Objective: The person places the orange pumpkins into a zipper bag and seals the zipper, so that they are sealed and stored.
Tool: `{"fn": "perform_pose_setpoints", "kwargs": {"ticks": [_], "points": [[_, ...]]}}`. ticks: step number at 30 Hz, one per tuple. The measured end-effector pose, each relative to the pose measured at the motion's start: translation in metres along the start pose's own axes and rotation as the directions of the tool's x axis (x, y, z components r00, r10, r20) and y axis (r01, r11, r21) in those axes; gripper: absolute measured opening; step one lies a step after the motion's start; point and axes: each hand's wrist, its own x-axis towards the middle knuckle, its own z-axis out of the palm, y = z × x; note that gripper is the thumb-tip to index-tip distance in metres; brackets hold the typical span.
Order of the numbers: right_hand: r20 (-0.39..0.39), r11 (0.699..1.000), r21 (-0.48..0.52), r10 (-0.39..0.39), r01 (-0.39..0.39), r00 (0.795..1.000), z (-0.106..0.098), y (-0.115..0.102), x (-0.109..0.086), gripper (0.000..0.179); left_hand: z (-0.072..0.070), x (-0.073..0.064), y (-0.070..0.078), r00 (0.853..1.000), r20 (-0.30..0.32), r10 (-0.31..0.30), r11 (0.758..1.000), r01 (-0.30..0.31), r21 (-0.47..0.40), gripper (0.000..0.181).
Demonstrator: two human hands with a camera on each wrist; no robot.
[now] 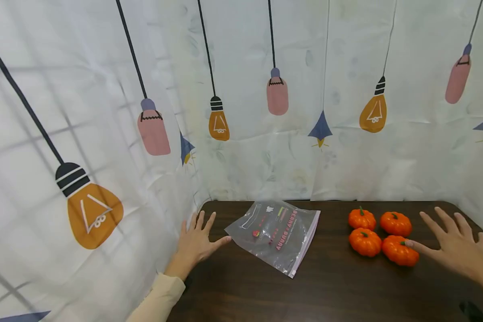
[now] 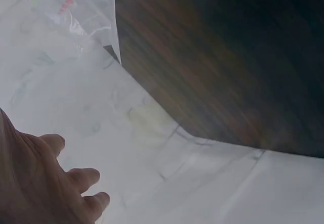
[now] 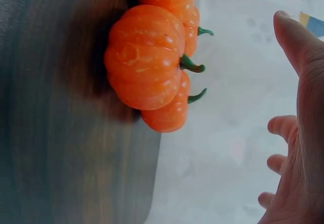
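- Head view, at the far left: a white cloth (image 1: 241, 170) with printed lamps hangs beside and behind the dark wooden worktop (image 1: 241, 299).
- Left hand (image 1: 197, 246) comes next, at the left edge of the worktop. Its grip is spread and holds nothing; the thumb points toward the near corner of the clear bag (image 1: 267, 235), and the left wrist view shows them apart.
- To the right of this hand, the bag lies flat on the worktop, with its pale slider edge (image 1: 306, 246) toward the right. I see nothing inside it, and I cannot tell if the slider is closed.
- Farther right, four orange pumpkins (image 1: 364, 242) with green stems sit close together in two rows on the worktop.
- At the far right is the right hand (image 1: 459, 246). Its grip is also spread and empty. The thumb overlaps the front right pumpkin (image 1: 402, 257) in the head view, but the right wrist view shows a gap.
- In my judgement, this is a ready step, before any contact. The next move probably calls for lowering one hand and curling its fingers around a pumpkin or the bag's edge.
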Motion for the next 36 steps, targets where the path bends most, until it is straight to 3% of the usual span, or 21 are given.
{"fn": "perform_pose_setpoints", "kwargs": {"ticks": [10, 17, 22, 28, 36], "points": [[-0.021, 1.000, 0.000, -0.027, 0.027, 0.999, 0.008, -0.003, -0.013, 0.107, 0.014, -0.014, 0.004, 1.000, -0.025, -0.005, 0.999, 0.004, -0.036, 0.104], [-0.061, 0.995, 0.049, -0.081, 0.084, 0.995, 0.021, -0.014, -0.019, 0.102, 0.035, -0.017, 0.010, 0.997, -0.078, 0.011, 0.998, -0.016, -0.066, 0.101], [-0.098, 0.990, 0.084, -0.103, 0.112, 0.990, 0.029, -0.028, -0.020, 0.099, 0.046, -0.016, 0.024, 0.996, -0.091, 0.015, 0.995, -0.024, -0.098, 0.100], [-0.129, 0.971, 0.192, -0.119, 0.142, 0.985, 0.032, -0.045, -0.016, 0.094, 0.054, -0.017, 0.044, 0.995, -0.092, 0.030, 0.983, -0.046, -0.175, 0.099], [-0.201, 0.937, 0.296, -0.126, 0.183, 0.971, 0.037, -0.065, -0.011, 0.086, 0.062, -0.012, 0.066, 0.985, -0.164, 0.044, 0.954, -0.090, -0.285, 0.094]]}}
